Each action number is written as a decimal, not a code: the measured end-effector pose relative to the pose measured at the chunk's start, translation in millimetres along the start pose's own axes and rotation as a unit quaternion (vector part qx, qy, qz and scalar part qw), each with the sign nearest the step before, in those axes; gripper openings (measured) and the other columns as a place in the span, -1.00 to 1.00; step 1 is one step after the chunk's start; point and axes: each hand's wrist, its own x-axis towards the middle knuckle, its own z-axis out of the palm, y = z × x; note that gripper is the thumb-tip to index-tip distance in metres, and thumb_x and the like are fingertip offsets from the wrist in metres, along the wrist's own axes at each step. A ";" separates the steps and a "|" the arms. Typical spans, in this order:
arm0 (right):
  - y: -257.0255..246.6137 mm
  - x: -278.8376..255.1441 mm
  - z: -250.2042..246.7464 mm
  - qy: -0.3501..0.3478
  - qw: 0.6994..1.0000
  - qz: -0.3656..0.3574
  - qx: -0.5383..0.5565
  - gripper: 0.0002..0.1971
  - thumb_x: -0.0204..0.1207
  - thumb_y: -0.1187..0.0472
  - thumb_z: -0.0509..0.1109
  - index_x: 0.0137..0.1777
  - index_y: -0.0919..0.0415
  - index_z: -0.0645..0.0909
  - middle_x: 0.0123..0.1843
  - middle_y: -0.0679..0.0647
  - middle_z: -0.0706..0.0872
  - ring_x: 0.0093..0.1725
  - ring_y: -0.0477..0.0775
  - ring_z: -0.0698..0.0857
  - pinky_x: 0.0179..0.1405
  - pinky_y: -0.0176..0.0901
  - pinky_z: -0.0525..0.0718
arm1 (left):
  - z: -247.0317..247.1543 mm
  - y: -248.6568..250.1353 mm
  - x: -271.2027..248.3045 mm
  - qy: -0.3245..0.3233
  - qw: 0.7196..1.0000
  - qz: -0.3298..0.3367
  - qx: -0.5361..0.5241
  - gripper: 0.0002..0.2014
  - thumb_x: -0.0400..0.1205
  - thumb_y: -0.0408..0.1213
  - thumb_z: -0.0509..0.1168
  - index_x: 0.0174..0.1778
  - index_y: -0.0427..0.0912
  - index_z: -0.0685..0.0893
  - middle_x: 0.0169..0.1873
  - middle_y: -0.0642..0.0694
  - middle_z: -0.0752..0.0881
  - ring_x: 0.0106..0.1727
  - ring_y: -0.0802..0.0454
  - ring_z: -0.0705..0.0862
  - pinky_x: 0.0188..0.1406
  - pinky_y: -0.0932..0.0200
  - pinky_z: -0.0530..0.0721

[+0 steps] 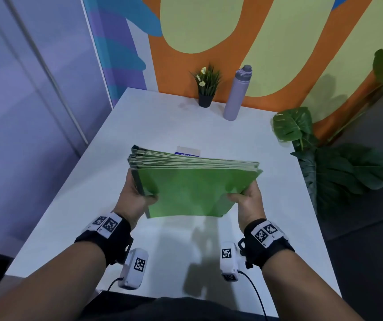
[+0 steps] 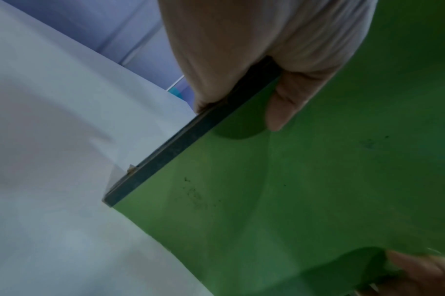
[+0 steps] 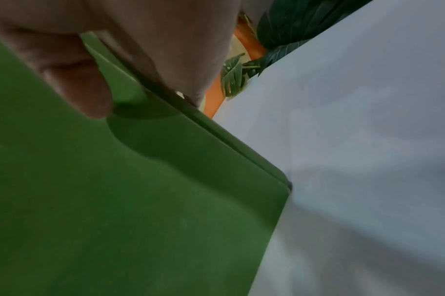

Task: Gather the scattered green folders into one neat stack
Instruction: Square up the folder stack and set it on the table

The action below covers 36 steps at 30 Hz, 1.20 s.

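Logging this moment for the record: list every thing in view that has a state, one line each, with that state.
green folders: gathered in one bundle, held up off the table, top edges not flush
left hand: grips the bundle's left edge, thumb on the front
right hand: grips the bundle's right edge, thumb on the front
water bottle: upright, lid on
potted plant: upright on the table
white card: flat behind the bundle

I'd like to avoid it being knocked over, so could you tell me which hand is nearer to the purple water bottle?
Right. The right hand grips the folders' right edge, below the water bottle; the left hand grips the left edge, farther off.
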 end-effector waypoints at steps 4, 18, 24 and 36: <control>-4.5 -1.4 3.1 0.022 1.000 0.012 0.008 -0.30 0.18 0.81 0.16 0.25 0.20 0.48 -0.14 0.04 0.68 -0.21 -0.06 0.68 -0.21 -0.16 0.61 | -0.6 3.9 -2.9 0.014 1.000 -0.004 -0.006 -0.15 0.06 -0.68 0.27 0.37 -0.24 0.46 -0.09 -0.06 0.72 -0.02 -0.06 0.68 -0.11 -0.03 0.70; -3.4 -2.8 7.4 -0.020 0.999 -0.006 -0.026 -0.28 0.31 0.73 0.17 0.16 -0.15 0.49 -0.05 -0.04 0.74 -0.14 -0.18 0.76 -0.20 -0.36 0.66 | -5.1 1.4 3.8 -0.024 0.996 0.005 0.082 -0.28 0.35 -0.51 0.37 0.08 0.54 0.48 0.18 -0.06 0.71 0.27 -0.13 0.66 0.27 -0.12 0.64; 4.2 -0.3 -5.3 -0.080 0.983 -0.002 -0.165 -0.58 0.61 0.42 0.18 0.22 -0.17 0.33 0.18 -0.08 0.65 0.14 -0.14 0.65 0.12 -0.30 0.56 | -10.9 -3.8 11.2 -0.035 0.983 0.018 0.181 -0.40 0.54 -0.44 0.37 0.13 0.47 0.40 0.13 0.10 0.70 0.25 -0.06 0.66 0.32 -0.10 0.60; 27.7 5.4 -1.6 0.012 0.975 -0.029 -0.219 -0.73 0.61 0.36 0.15 0.21 0.01 0.38 0.01 0.03 0.65 0.00 0.03 0.61 0.05 -0.10 0.58 | -11.6 -9.4 12.9 -0.053 0.963 -0.003 0.265 -0.65 0.64 -0.30 0.32 0.15 0.26 0.41 0.09 0.08 0.72 0.20 -0.11 0.68 0.32 -0.15 0.60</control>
